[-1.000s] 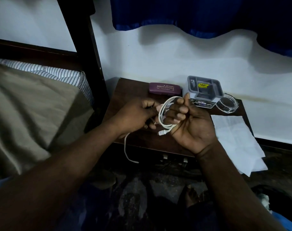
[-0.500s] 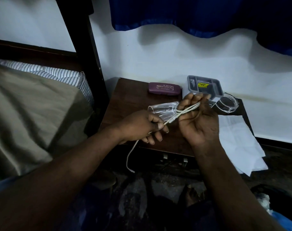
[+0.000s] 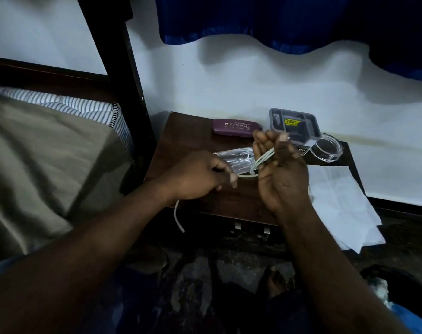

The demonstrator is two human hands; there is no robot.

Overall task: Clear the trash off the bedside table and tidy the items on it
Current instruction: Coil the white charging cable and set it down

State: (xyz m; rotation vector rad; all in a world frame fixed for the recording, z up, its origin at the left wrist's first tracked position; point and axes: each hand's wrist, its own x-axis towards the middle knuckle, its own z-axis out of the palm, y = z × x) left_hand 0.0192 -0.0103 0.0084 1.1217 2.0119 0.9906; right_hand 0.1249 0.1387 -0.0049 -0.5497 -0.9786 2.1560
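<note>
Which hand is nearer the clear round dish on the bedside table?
Right. The right hand, holding the white cable, is just left of the clear dish; the left hand is farther left, beyond the right.

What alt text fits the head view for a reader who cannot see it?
Above a dark wooden bedside table, the right hand holds loops of a white cable while the left hand pinches its loose strand. On the table lie a purple glasses case, a grey tray, a clear lid and white paper.
</note>
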